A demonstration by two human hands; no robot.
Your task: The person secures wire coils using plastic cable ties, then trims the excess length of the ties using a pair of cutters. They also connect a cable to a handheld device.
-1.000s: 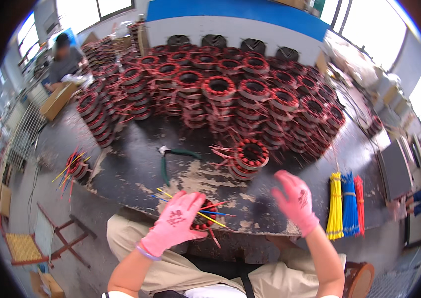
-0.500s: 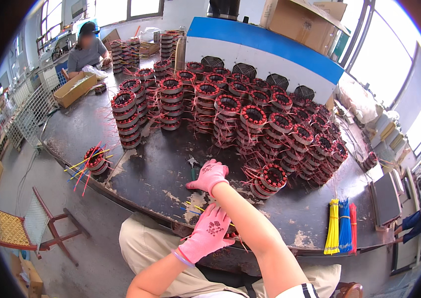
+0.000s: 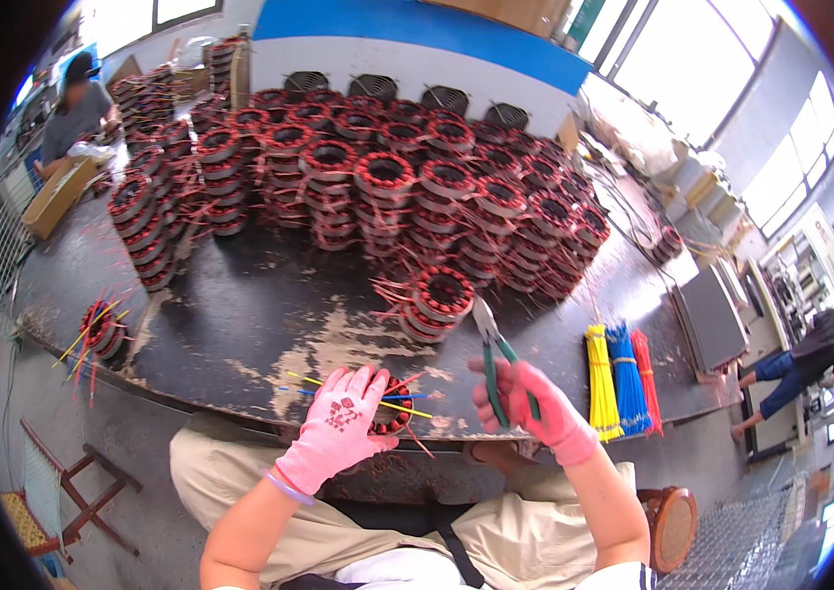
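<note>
My left hand (image 3: 340, 425), in a pink glove, grips a small motor stator (image 3: 404, 405) at the table's front edge. Red windings ring the stator, and thin yellow, blue and red sleeves stick out from its sides. The glove covers its left part. Raised to the right of it, my right hand (image 3: 546, 413), also gloved in pink, is closed around green-handled pliers (image 3: 491, 366). Their metal jaws point up and away from me, beside a short stack of stators (image 3: 424, 320). The jaws touch no sleeve.
Tall stacks of stators (image 3: 382, 182) fill the far side of the table (image 3: 230, 324). One stator with coloured sleeves (image 3: 102, 329) lies at the left edge. Yellow, blue and red sleeve bundles (image 3: 625, 379) lie at right. A co-worker (image 3: 78, 113) sits far left; another person (image 3: 815, 349) is far right.
My right hand has picked the pliers up off the table and moved right with them. The left hand still holds the stator, now more plainly visible. The view has swung right.
</note>
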